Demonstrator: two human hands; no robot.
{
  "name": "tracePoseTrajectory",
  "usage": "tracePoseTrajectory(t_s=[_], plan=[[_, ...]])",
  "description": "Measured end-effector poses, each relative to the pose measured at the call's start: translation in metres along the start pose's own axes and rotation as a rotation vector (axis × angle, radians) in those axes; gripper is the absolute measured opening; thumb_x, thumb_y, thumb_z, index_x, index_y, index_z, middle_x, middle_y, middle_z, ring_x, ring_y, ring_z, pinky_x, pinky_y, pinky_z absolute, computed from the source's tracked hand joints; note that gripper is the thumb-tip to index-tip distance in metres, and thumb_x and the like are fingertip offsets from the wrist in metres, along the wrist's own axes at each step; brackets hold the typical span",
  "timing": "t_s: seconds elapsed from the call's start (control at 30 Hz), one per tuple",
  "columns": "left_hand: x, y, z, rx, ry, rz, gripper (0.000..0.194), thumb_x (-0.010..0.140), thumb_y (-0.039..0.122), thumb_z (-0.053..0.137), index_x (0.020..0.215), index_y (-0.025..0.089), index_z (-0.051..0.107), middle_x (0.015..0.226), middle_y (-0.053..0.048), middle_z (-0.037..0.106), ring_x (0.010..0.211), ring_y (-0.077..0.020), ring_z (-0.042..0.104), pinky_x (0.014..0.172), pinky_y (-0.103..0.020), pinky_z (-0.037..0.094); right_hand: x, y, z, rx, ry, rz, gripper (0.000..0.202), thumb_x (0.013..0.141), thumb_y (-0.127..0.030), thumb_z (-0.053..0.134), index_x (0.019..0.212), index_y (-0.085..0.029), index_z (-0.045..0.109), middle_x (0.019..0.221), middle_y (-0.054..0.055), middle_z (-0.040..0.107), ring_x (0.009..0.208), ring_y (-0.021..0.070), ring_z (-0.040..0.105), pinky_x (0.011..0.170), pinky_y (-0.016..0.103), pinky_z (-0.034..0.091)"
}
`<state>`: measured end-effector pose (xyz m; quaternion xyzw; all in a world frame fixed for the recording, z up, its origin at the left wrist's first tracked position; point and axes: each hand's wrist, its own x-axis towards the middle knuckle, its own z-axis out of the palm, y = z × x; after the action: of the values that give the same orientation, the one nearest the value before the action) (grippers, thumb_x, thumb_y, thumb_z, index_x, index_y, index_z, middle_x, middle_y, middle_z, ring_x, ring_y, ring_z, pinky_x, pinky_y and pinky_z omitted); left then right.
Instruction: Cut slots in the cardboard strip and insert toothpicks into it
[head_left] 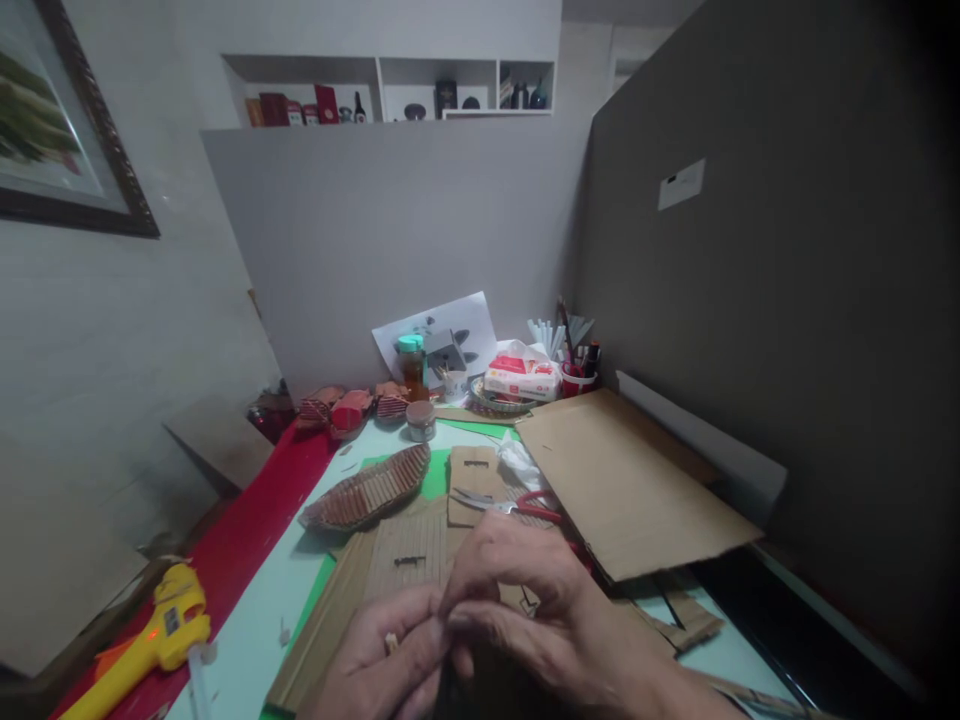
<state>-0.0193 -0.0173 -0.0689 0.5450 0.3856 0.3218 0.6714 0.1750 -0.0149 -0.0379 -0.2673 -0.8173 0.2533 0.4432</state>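
On the messy table [247, 620], your left hand [379, 665] and right hand [540, 610] pinch one tiny tan cardboard bit [390, 642] together, fingers closed tight.

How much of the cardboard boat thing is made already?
Done: a ribbed boat-shaped shell lies finished on the green mat. In hand: left hand and right hand pinch one small piece together. Left: flat slotted cardboard panels lie unassembled.
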Motion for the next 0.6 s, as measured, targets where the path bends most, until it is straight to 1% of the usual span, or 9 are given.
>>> tracePoseTrajectory(t_s=[0.1, 0.17, 0.27, 0.33, 0.4, 0.47, 0.53, 0.6], plan=[[0.001, -0.001, 0.000, 0.034, 0.035, -0.002, 0.055, 0.073, 0.073, 0.069, 0.067, 0.019, 0.060, 0.050, 0.011, 0.030, 0.045, -0.0084, 0.016, 0.048, -0.030, 0.011, -0.001, 0.003, 0.003, -0.075, 0.030, -0.066, 0.012, 0.093, -0.010, 0.068, 0.082, -0.014, 0.066, 0.080, 0.001, 0.063, 0.078, 0.0139, 0.058, 0.072, 0.024, 0.048], [0.001, -0.003, -0.002, 0.072, 0.057, 0.020, 0.056, 0.073, 0.074, 0.067, 0.065, 0.019, 0.059, 0.054, 0.009, 0.034, 0.049, -0.0099, 0.021, 0.051, -0.030, 0.015, -0.004, 0.008, 0.007, -0.152, 0.055, -0.180, 0.012, 0.097, -0.010, 0.062, 0.086, -0.012, 0.065, 0.081, 0.003, 0.063, 0.076, 0.0145, 0.056, 0.069, 0.026, 0.046], [0.002, -0.009, -0.005, 0.138, 0.086, 0.056, 0.059, 0.072, 0.076, 0.065, 0.061, 0.020, 0.054, 0.060, 0.004, 0.041, 0.059, -0.0141, 0.032, 0.056, -0.032, 0.020, -0.008, 0.017, 0.011, -0.288, 0.100, -0.379, 0.026, 0.104, -0.014, 0.045, 0.088, -0.009, 0.065, 0.077, 0.007, 0.060, 0.070, 0.0173, 0.047, 0.064, 0.031, 0.040], [0.002, -0.012, -0.005, 0.157, 0.091, 0.052, 0.056, 0.076, 0.074, 0.063, 0.060, 0.022, 0.048, 0.063, 0.005, 0.039, 0.061, -0.0146, 0.031, 0.056, -0.032, 0.021, -0.009, 0.020, 0.011, -0.367, 0.078, -0.459, 0.032, 0.106, -0.014, 0.040, 0.086, -0.009, 0.064, 0.073, 0.008, 0.057, 0.067, 0.0181, 0.043, 0.059, 0.032, 0.036], [0.003, -0.013, -0.005, 0.142, 0.080, 0.042, 0.052, 0.080, 0.070, 0.061, 0.062, 0.025, 0.042, 0.063, 0.007, 0.033, 0.058, -0.0140, 0.029, 0.054, -0.030, 0.023, -0.009, 0.019, 0.009, -0.435, 0.031, -0.496, 0.036, 0.106, -0.011, 0.036, 0.083, -0.008, 0.064, 0.071, 0.008, 0.056, 0.064, 0.0182, 0.041, 0.056, 0.032, 0.033], [0.003, -0.013, -0.003, 0.126, 0.072, 0.054, 0.052, 0.081, 0.070, 0.059, 0.062, 0.026, 0.038, 0.064, 0.008, 0.031, 0.058, -0.0139, 0.029, 0.053, -0.029, 0.028, -0.009, 0.015, 0.006, -0.503, -0.003, -0.502, 0.039, 0.104, -0.006, 0.034, 0.080, -0.007, 0.065, 0.069, 0.009, 0.056, 0.063, 0.0189, 0.040, 0.054, 0.033, 0.033], [0.002, -0.012, -0.002, 0.142, 0.085, 0.070, 0.051, 0.081, 0.070, 0.058, 0.063, 0.026, 0.038, 0.065, 0.008, 0.030, 0.058, -0.0137, 0.028, 0.053, -0.029, 0.028, -0.009, 0.009, 0.003, -0.605, -0.031, -0.518, 0.040, 0.102, -0.004, 0.034, 0.077, -0.006, 0.066, 0.068, 0.009, 0.056, 0.062, 0.0195, 0.040, 0.053, 0.034, 0.033], [0.001, -0.009, -0.002, 0.189, 0.113, 0.086, 0.049, 0.085, 0.066, 0.057, 0.064, 0.026, 0.039, 0.066, 0.007, 0.031, 0.058, -0.0136, 0.027, 0.054, -0.030, 0.026, -0.009, 0.003, 0.002, -0.702, -0.048, -0.541, 0.039, 0.100, -0.002, 0.038, 0.075, -0.006, 0.067, 0.066, 0.008, 0.055, 0.061, 0.0196, 0.040, 0.052, 0.035, 0.032]])
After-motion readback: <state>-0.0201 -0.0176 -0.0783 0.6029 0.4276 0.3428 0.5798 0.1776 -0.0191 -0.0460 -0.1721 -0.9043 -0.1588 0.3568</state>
